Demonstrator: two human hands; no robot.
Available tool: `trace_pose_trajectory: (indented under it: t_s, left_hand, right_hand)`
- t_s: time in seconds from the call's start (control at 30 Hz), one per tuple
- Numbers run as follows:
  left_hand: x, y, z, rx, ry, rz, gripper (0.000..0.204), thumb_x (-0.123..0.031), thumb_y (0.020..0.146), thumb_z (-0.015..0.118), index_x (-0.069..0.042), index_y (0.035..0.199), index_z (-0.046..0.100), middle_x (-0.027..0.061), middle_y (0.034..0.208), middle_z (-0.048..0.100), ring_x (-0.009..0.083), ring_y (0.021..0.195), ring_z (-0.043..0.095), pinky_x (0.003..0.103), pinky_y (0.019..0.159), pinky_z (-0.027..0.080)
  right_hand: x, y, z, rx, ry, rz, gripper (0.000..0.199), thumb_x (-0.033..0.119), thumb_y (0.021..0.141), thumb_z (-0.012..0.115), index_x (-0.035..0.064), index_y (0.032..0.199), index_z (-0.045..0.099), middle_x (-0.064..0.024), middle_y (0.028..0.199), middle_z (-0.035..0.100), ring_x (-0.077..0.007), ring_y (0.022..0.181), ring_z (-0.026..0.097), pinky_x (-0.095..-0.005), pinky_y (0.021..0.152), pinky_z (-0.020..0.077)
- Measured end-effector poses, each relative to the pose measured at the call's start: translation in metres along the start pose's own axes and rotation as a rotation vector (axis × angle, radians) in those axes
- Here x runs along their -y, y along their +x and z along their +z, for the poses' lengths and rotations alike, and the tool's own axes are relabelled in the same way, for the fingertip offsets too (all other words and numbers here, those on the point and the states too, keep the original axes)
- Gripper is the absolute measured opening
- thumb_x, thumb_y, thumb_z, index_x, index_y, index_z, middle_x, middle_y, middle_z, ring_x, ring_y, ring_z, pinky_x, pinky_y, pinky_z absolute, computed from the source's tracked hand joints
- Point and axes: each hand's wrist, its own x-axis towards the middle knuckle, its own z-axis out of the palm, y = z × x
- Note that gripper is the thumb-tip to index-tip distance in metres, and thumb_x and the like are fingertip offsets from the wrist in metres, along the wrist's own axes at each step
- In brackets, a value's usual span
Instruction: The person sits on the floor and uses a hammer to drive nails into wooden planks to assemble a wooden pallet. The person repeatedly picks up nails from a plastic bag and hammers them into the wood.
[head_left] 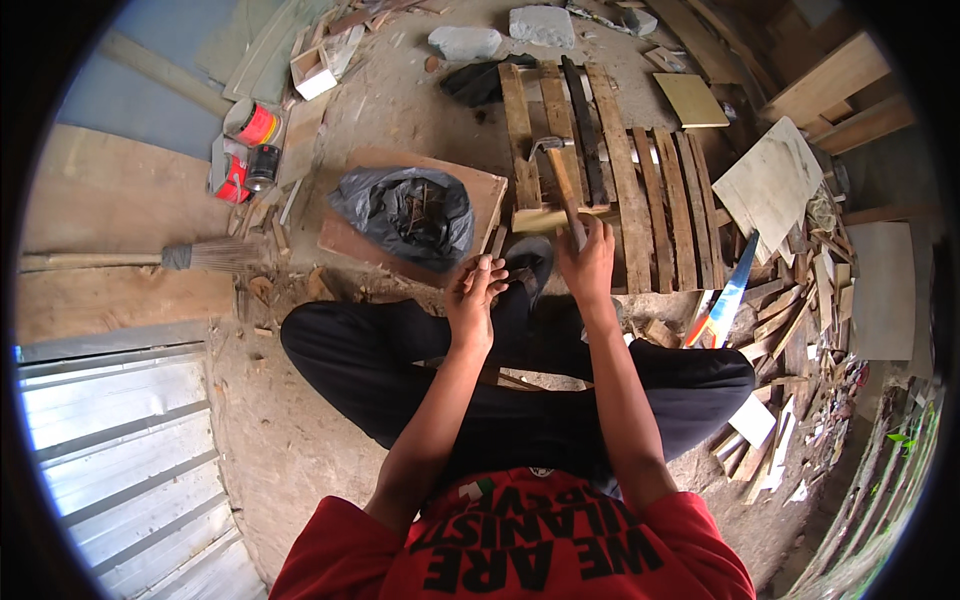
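Observation:
I sit cross-legged on a dirt floor. My right hand (588, 262) grips the wooden handle of a claw hammer (560, 175), whose metal head rests on a slatted wooden pallet (650, 200) in front of me. My left hand (475, 295) hovers close beside it, fingers curled, seemingly pinching something small that I cannot make out. A short pale wood piece (535, 218) lies across the pallet's near edge, just beyond both hands.
A black plastic bag (405, 210) of nails lies on a board at left. Tins (250, 150) and a broom (200, 256) lie further left. A handsaw (725, 300) and wood offcuts (790, 330) lie at right. Corrugated sheet (120, 450) is at lower left.

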Motion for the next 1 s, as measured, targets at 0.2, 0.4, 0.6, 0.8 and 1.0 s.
trace_pose_trajectory:
  t_s: [0.2, 0.4, 0.6, 0.8, 1.0]
  left_hand:
    - [0.002, -0.007, -0.014, 0.035, 0.127, -0.11, 0.022, -0.02, 0.098, 0.067, -0.005, 0.114, 0.067, 0.0049, 0.1, 0.069, 0.015, 0.087, 0.065, 0.03, 0.078, 0.051]
    - [0.003, -0.024, -0.019, 0.064, 0.218, -0.122, 0.02, -0.015, 0.095, 0.069, -0.004, 0.111, 0.068, 0.0078, 0.102, 0.071, 0.0159, 0.088, 0.067, 0.03, 0.077, 0.052]
    - [0.0, -0.031, -0.001, 0.092, 0.294, -0.087, 0.022, -0.016, 0.095, 0.069, -0.004, 0.113, 0.066, 0.0101, 0.109, 0.071, 0.0169, 0.095, 0.067, 0.031, 0.08, 0.052]
    - [0.017, -0.01, 0.017, 0.144, 0.408, -0.109, 0.022, -0.016, 0.094, 0.071, -0.004, 0.112, 0.067, 0.0038, 0.104, 0.069, 0.0117, 0.09, 0.064, 0.028, 0.08, 0.052]
    - [0.045, 0.014, 0.045, 0.345, 0.414, 0.004, 0.03, -0.014, 0.094, 0.07, -0.006, 0.122, 0.066, 0.0004, 0.096, 0.065, 0.0095, 0.085, 0.064, 0.025, 0.074, 0.054]
  right_hand:
    - [-0.037, -0.01, 0.025, 0.275, -0.21, 0.237, 0.057, 0.035, 0.085, 0.072, -0.0039, 0.119, 0.048, -0.0253, 0.106, 0.062, -0.0465, 0.093, 0.065, -0.0501, 0.079, 0.0547]
    - [-0.05, 0.002, 0.048, 0.36, -0.072, 0.31, 0.053, 0.039, 0.091, 0.067, -0.0052, 0.116, 0.053, -0.0311, 0.1, 0.067, -0.0469, 0.096, 0.065, -0.0533, 0.08, 0.0531]
    - [-0.042, 0.009, 0.021, 0.219, 0.125, 0.402, 0.049, 0.043, 0.093, 0.064, -0.0054, 0.089, 0.063, -0.0281, 0.078, 0.067, -0.046, 0.08, 0.068, -0.0497, 0.07, 0.055]
    - [-0.028, -0.026, -0.065, 0.229, 0.693, 0.562, 0.038, 0.034, 0.096, 0.069, 0.0013, 0.081, 0.057, 0.0014, 0.066, 0.05, -0.0071, 0.06, 0.043, -0.0287, 0.05, 0.0353]
    - [-0.075, -0.072, -0.104, 0.141, 0.411, 0.554, 0.026, 0.024, 0.098, 0.066, 0.0001, 0.09, 0.063, 0.0032, 0.063, 0.049, -0.0052, 0.059, 0.043, -0.0273, 0.05, 0.0361]
